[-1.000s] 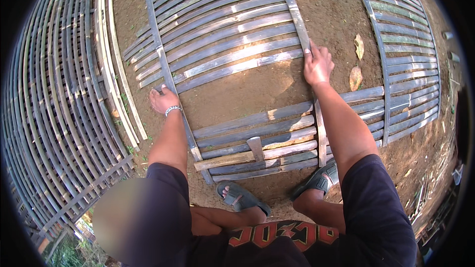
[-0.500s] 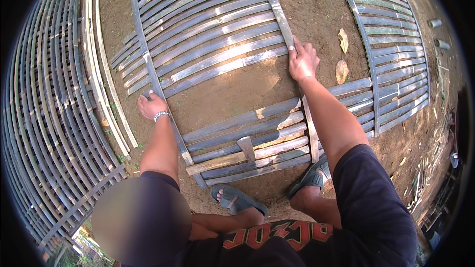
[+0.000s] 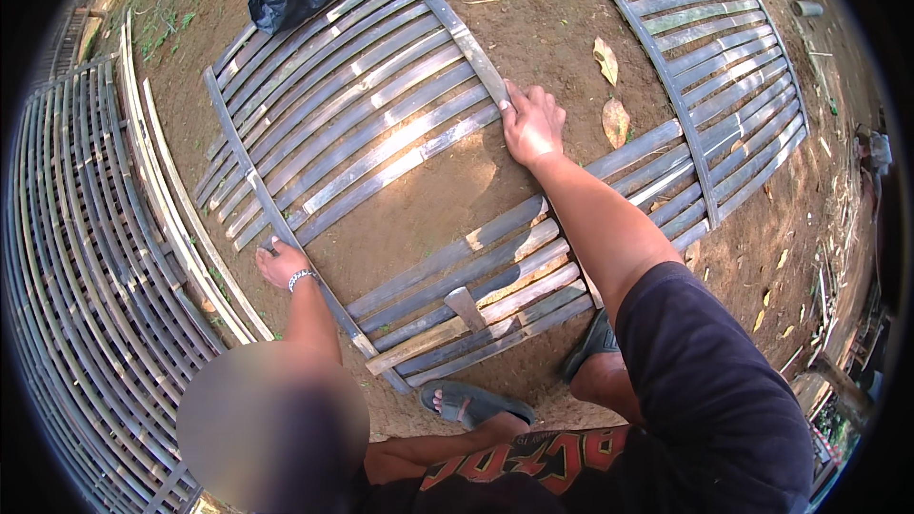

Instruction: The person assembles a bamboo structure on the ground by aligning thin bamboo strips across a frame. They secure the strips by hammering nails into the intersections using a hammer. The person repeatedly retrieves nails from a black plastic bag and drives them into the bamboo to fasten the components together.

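A bamboo slat panel [image 3: 362, 133] lies flat on bare brown earth: long grey split strips set side by side, crossed by two rails. The right rail [image 3: 457, 29] runs diagonally over the strips, the left rail [image 3: 257, 190] runs along their other ends. A wide gap of open soil parts the upper band of strips from a lower band [image 3: 476, 295], where a short pale wooden piece [image 3: 466, 306] lies on top

Single head-worn fisheye view, straight down and close over a bamboo slat panel [image 3: 381, 133] on dirt.
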A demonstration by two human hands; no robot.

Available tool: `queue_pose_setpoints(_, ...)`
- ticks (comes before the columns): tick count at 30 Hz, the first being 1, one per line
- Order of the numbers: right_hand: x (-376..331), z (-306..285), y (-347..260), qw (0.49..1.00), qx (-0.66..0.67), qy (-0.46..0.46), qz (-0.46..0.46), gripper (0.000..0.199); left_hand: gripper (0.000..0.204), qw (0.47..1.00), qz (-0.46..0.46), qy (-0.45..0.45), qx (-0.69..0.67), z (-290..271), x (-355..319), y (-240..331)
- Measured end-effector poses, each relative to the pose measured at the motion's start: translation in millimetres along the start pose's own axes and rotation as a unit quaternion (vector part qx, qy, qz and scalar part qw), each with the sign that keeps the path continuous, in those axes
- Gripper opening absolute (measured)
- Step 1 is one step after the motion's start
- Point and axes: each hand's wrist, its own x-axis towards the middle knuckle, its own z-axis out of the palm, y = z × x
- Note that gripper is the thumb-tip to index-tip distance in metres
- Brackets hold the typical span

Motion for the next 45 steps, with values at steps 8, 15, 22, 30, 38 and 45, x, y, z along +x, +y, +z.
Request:
queue_pose_setpoints(8,-1,-4,3,0.999,0.042,0.001,-0.004,0.041,0.064,1.000,0.004,0.002,0.009,-2,-1,4)
queue_pose_setpoints(15,-1,-8,3,0.997,0.077,0.007,-0.016,0.041,0.065,1.000,-0.012,-0.010,0.020,-11,-1,10)
queue_pose_setpoints(22,0,-7,6,0.997,0.082,0.006,-0.012,0.045,0.065,0.998,-0.032,-0.004,0.052,-9,-2,14)
queue_pose_setpoints(30,2,-7,8,0.991,0.132,-0.006,0.008,0.042,0.065,0.998,-0.028,0.016,0.051,-10,-6,19)
queue_pose_setpoints(38,3,-2,12,0.992,0.126,-0.002,0.010,0.040,0.063,0.998,-0.038,0.005,0.040,-10,-5,19)
queue_pose_setpoints(45,5,-5,9,0.990,0.139,-0.022,0.025,0.039,0.063,0.998,-0.043,0.002,0.033,-11,-4,20)
